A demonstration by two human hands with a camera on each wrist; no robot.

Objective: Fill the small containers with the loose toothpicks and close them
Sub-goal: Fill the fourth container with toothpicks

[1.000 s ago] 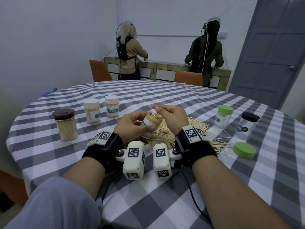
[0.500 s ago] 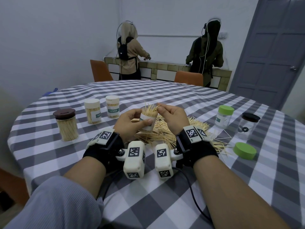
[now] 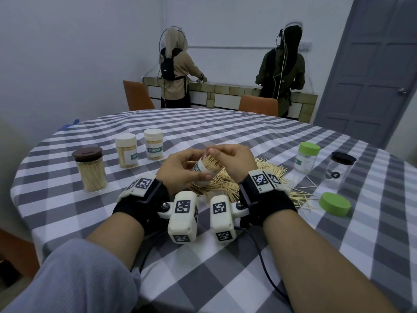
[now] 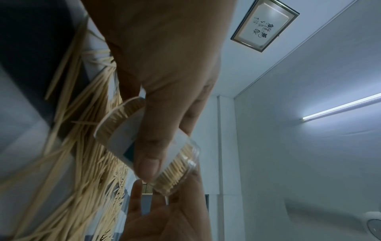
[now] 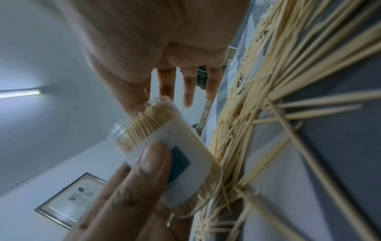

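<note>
A small clear container (image 3: 204, 170) with a white label is packed with toothpicks and has no lid on. My left hand (image 3: 180, 168) grips it round the body and holds it tilted, mouth toward the right, just above the pile of loose toothpicks (image 3: 225, 184). My right hand (image 3: 234, 161) is at the mouth with fairly straight fingers. In the right wrist view its thumb touches the toothpick tips sticking out of the container (image 5: 181, 146). In the left wrist view my left thumb lies across the container's label (image 4: 123, 141), with the toothpick pile (image 4: 92, 163) behind it.
At the left stand a brown-lidded jar (image 3: 91, 170) full of toothpicks and two closed white-lidded containers (image 3: 126, 150) (image 3: 154, 144). At the right are a green-lidded container (image 3: 306, 158), a black-lidded clear jar (image 3: 339, 170) and a loose green lid (image 3: 335, 203). Two people stand at the far counter.
My left hand has stood the container up and then tipped its mouth toward the right hand. My right hand has stayed at the toothpick tips.
</note>
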